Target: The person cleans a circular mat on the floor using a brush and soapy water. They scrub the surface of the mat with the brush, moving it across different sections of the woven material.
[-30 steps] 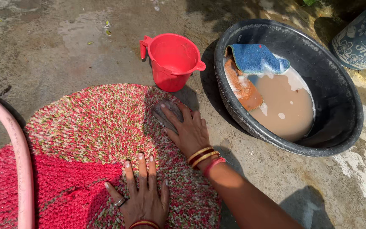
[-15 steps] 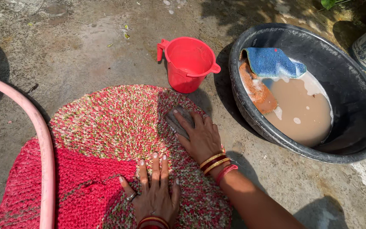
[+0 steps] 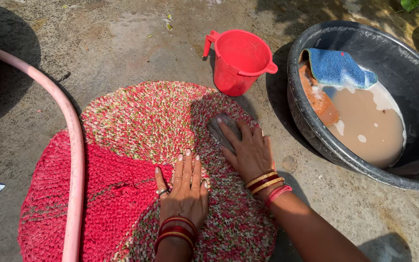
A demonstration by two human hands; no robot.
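Observation:
A round woven mat [image 3: 136, 126], red with speckled pink, green and white parts, lies flat on wet concrete. My left hand [image 3: 185, 191] rests flat on the mat near its middle, fingers together, with a ring and bangles. My right hand [image 3: 248, 148] presses a small grey scrubbing brush [image 3: 219, 128] onto the mat near its right edge. The brush is partly hidden under my fingers.
A red plastic mug [image 3: 241, 60] stands just beyond the mat. To the right sits a black tub [image 3: 413, 63] of muddy water holding blue and orange cloths [image 3: 338, 68]. A pink hose [image 3: 76, 155] curves across the mat's left side.
The view has shifted, so everything sits further right in the frame. My right hand with the brush stays on the mat's right side; my left hand stays flat on the mat.

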